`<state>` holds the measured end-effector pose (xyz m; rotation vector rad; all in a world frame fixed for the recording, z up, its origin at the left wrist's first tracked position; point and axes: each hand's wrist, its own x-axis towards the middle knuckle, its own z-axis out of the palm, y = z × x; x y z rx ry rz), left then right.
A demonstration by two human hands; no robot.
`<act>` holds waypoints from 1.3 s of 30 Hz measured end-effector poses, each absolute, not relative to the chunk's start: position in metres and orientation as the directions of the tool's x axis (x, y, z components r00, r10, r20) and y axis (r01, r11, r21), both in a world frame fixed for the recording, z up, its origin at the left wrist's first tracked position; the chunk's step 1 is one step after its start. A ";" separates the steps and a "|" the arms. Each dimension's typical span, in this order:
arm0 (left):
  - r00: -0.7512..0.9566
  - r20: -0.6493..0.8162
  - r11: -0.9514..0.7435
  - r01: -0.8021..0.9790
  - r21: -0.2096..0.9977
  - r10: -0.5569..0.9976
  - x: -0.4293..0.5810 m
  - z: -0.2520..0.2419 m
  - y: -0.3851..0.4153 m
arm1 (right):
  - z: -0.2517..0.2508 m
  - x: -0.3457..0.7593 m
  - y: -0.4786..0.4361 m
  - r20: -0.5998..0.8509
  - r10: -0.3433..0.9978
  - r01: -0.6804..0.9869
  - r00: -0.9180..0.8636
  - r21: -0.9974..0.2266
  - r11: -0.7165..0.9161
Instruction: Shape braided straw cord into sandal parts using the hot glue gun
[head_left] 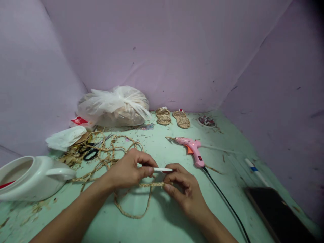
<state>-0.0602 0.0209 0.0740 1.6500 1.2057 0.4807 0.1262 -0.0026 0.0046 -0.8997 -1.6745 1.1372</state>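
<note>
My left hand [135, 168] pinches a thin white piece [163, 169] between thumb and fingers. It is seen nearly edge-on, so its full shape is hidden. My right hand [186, 189] is closed on the end of a braided straw cord [152, 184], just below the white piece, and a finger touches the white piece's right end. From there the cord runs left under my left hand, and a loop of it hangs down onto the table. More of the braid lies in loose coils [126, 140] behind my left hand. The pink glue gun [191, 146] rests to the right.
Black-handled scissors [91, 153] lie among straw scraps. A white pitcher [48, 182] stands at left, a tied plastic bag [116, 106] behind. Small woven sandals [163, 116] and a dish of beads [207, 120] sit at the back. A black cable [225, 200], marker [255, 171] and phone [278, 214] are right.
</note>
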 end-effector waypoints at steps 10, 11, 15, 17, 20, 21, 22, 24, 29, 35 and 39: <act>0.334 -0.221 0.000 0.553 0.833 0.916 -0.051 0.064 0.021 | 0.003 0.128 -0.012 0.478 0.834 0.302 -0.276 -0.780 0.548; 0.322 -0.226 0.011 0.553 0.833 0.920 -0.050 0.062 0.021 | 0.002 0.127 -0.015 0.485 0.829 0.297 -0.278 -0.777 0.555; 0.302 -0.262 0.070 0.524 0.849 0.917 -0.045 0.047 0.021 | -0.001 0.122 -0.022 0.479 0.823 0.244 -0.305 -0.796 0.554; 0.305 -0.259 0.072 0.511 0.856 0.916 -0.042 0.039 0.020 | -0.002 0.121 -0.023 0.469 0.830 0.217 -0.302 -0.814 0.539; 0.304 -0.256 0.068 0.515 0.855 0.918 -0.040 0.031 0.020 | -0.003 0.121 -0.021 0.444 0.850 0.174 -0.283 -0.848 0.501; 0.299 -0.260 0.074 0.517 0.853 0.918 -0.040 0.029 0.020 | -0.003 0.122 -0.020 0.436 0.856 0.163 -0.279 -0.857 0.490; 0.294 -0.267 0.082 0.519 0.851 0.918 -0.040 0.028 0.020 | -0.003 0.122 -0.020 0.428 0.860 0.156 -0.278 -0.863 0.480; 0.290 -0.277 0.089 0.525 0.846 0.916 -0.039 0.026 0.019 | -0.004 0.122 -0.019 0.419 0.863 0.149 -0.282 -0.870 0.471; 0.313 -0.253 0.063 0.510 0.858 0.915 -0.037 0.024 0.019 | -0.004 0.120 -0.020 0.396 0.866 0.135 -0.305 -0.882 0.451; 0.286 -0.261 0.082 0.514 0.854 0.922 -0.039 0.026 0.022 | -0.008 0.123 -0.019 0.410 0.888 0.273 -0.207 -0.848 0.455; 0.316 -0.250 0.055 0.518 0.854 0.915 -0.041 0.024 0.022 | -0.012 0.125 -0.018 0.413 0.885 0.282 -0.216 -0.841 0.462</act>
